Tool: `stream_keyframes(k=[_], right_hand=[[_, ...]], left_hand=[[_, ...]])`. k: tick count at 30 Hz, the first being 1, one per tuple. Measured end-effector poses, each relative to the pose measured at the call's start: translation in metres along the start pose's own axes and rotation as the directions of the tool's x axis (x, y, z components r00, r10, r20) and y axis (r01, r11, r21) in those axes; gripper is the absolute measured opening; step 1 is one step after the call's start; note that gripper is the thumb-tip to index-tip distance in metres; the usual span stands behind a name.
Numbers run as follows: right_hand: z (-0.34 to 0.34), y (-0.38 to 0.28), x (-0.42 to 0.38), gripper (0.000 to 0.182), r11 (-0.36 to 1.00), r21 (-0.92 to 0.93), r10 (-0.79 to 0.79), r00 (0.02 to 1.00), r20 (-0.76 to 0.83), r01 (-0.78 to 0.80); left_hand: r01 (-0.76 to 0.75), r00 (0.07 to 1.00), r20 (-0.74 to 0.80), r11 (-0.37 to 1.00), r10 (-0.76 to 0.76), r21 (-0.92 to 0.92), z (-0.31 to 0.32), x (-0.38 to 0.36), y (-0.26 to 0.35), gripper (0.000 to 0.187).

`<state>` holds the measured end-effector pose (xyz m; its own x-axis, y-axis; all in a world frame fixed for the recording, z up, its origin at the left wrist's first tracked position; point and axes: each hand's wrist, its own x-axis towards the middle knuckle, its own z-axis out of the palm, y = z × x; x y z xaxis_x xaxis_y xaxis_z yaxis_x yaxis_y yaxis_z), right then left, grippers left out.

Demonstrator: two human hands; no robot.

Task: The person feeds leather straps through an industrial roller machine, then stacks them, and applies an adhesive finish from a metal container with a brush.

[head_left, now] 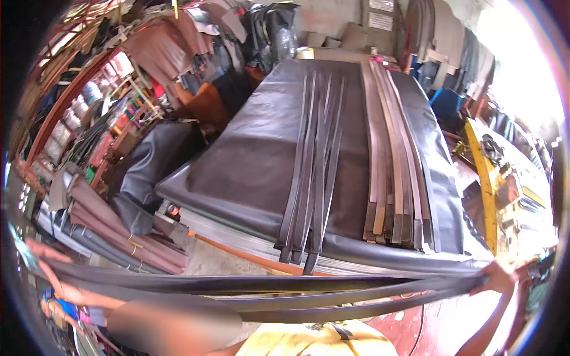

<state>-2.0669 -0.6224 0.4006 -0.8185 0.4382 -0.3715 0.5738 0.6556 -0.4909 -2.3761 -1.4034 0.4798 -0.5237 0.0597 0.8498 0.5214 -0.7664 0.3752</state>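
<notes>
Several long dark leather-like strips (356,304) stretch across the front of my body, fanned slightly apart in the middle. At the far left, my left hand (54,274) is closed around one end of them, though the lens edge blurs its fingers. My right hand (497,277) grips the other end, where the strips bunch together. Just beyond, more black strips (313,172) lie lengthwise on a large black sheet (237,172) covering the table. Their near ends hang over its front edge. Brown strips (395,166) are laid in a row to the right.
Folded brown and dark material (113,219) rests left of the table. Shelves (89,113) with spools and hanging hides (169,47) stand behind it. A yellow-edged bench (484,184) holding tools is on the right. More sheets (457,35) hang at the back right.
</notes>
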Motion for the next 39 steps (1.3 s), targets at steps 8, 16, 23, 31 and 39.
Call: stream_keyframes(k=[8, 16, 23, 31, 39], right_hand=[[0.325, 0.066, -0.157, 0.018, 0.795, 0.480, 0.198, 0.907, 0.372, -0.370], [0.341, -0.151, -0.118, 0.023, 0.547, 0.801, 0.107, 0.970, 0.219, -0.241], [0.257, -0.295, 0.077, 0.037, 0.338, 0.941, -0.076, 0.997, 0.010, 0.017], [0.293, -0.287, 0.206, 0.034, 0.368, 0.926, -0.019, 0.995, 0.098, -0.084], [0.276, -0.314, 0.288, 0.024, 0.507, 0.862, 0.004, 1.000, 0.009, -0.010]], left_hand=[[0.549, 0.818, 0.474, 0.683, -0.324, -0.481, 0.041, 0.168, -0.222, 0.045], [0.719, 0.620, 0.266, 0.670, -0.738, 0.184, 0.097, 0.380, -0.503, 0.052], [0.281, 0.846, -0.031, 0.396, -0.532, 0.874, 0.068, 0.149, -0.628, 0.095], [0.788, 0.576, -0.077, 0.528, -0.814, 0.316, 0.028, -0.115, -0.372, 0.033], [0.920, 0.381, -0.078, 0.370, -0.921, 0.128, 0.062, -0.193, -0.273, 0.031]])
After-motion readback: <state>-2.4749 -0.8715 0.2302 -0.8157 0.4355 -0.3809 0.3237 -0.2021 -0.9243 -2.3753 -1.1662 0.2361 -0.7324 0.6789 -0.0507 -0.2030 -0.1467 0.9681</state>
